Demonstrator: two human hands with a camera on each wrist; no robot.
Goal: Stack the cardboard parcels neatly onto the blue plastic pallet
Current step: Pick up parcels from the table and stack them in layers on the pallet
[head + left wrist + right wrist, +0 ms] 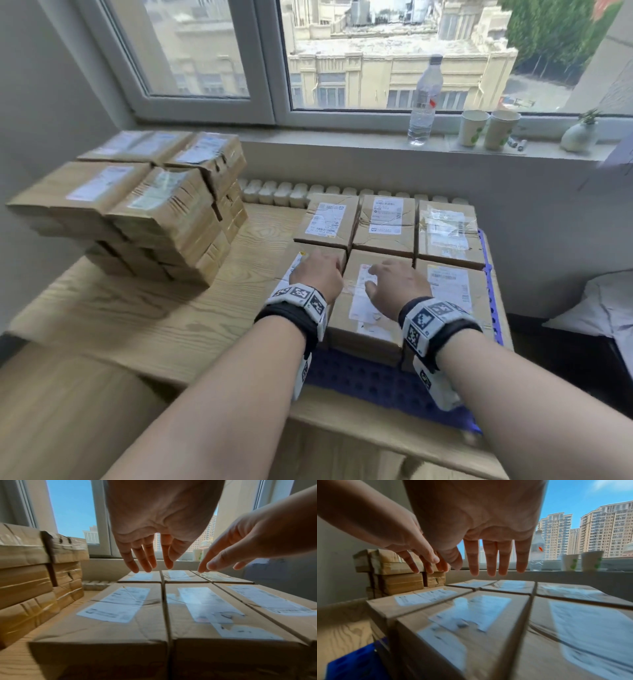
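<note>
Several labelled cardboard parcels lie side by side in two rows on the blue plastic pallet [370, 380]. My left hand [317, 272] hovers open, palm down, over the near-left parcel [291, 270]. My right hand [397, 284] hovers open over the near-middle parcel [366, 325]. In the left wrist view the left hand [150, 555] has straight fingers above the parcels, holding nothing. The right wrist view shows the right hand [496, 558] likewise spread above the near-middle parcel [471, 615], with a corner of the pallet [354, 661] at lower left.
A tall pile of more parcels [144, 205] stands on the wooden table [120, 315] at the left. On the windowsill sit a water bottle [424, 102], two paper cups [489, 128] and a small vase [580, 135]. A radiator [274, 192] runs behind the table.
</note>
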